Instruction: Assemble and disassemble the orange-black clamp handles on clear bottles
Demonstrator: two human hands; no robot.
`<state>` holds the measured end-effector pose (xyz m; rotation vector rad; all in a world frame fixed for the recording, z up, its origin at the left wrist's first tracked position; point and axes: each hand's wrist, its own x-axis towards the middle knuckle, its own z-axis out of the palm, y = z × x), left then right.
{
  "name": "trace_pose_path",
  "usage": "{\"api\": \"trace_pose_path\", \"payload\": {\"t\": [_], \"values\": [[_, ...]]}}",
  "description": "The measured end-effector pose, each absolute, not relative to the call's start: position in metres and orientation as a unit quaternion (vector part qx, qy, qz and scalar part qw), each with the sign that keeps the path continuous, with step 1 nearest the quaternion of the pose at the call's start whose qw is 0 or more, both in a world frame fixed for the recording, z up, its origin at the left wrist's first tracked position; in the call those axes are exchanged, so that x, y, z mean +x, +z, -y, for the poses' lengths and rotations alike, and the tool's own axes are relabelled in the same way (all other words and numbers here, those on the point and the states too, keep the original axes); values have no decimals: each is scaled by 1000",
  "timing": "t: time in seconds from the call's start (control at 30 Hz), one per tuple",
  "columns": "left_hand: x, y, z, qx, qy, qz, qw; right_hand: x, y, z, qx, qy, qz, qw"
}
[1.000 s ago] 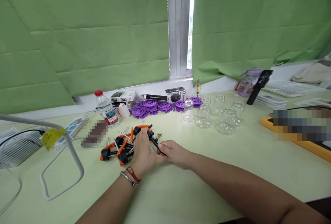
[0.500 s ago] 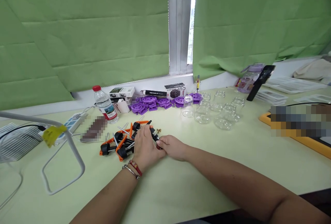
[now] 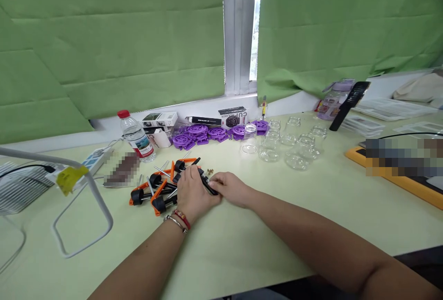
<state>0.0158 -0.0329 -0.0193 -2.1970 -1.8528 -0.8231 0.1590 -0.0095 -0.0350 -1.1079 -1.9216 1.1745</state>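
Observation:
My left hand (image 3: 194, 190) is closed around a slim black part (image 3: 209, 188), whose ends show past the fingers. The fingers of my right hand (image 3: 231, 189) are bent against the right side of that part, thumb and forefinger close together; what lies between them is too small to make out. Just beyond the hands is a little group of brass-coloured pieces (image 3: 210, 171). Left of my left hand, several orange and black parts (image 3: 157, 203) with metal rods lie in a loose heap, partly hidden by that hand.
Several purple round pieces (image 3: 197, 129) lie at the back, before small boxes (image 3: 233, 117). Glass jars (image 3: 296, 159) stand to the right, near a black comb (image 3: 349, 106). A water bottle (image 3: 138, 136) and a grey metal frame (image 3: 109, 214) are at left.
The black part has turned within my hands, and more of its length now shows between them. My right fingers have shifted slightly up along it. The whole view has tilted a little.

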Motion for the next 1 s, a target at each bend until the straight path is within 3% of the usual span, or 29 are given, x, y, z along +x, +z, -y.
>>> {"api": "trace_pose_path", "payload": {"t": [0.3,1.0], "values": [[12,-28,24,-733,-244,633,55,165,-36,23,-393,401,737,377],[12,-28,23,-727,-236,644,27,166,-48,17,-383,368,764,366]]}}
